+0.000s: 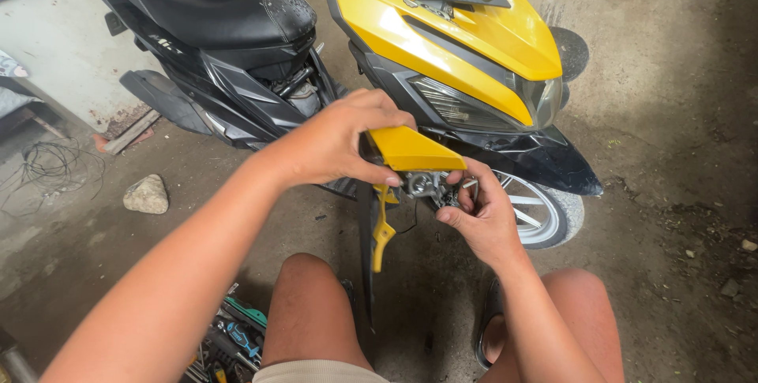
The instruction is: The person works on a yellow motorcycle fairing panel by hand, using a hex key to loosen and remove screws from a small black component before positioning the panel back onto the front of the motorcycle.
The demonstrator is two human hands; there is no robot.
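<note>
- Here, low before the yellow scooter, the left hand clamps a glossy yellow fairing panel, wedge-shaped, its thin tail hanging down.
- The right hand pinches the grey metal fitting under that panel.
- A black scooter bears a small pale emblem on its flank.
- Tools lie by the knee.

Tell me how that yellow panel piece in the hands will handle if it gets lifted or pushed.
The yellow panel looks like thin moulded plastic, so probably light and fairly stiff. Its glossy face may be slippery; the left hand pinches its top edge. The narrow yellow strip hanging below could flex or snap if pushed. The right hand works at the metal part under it.
</note>
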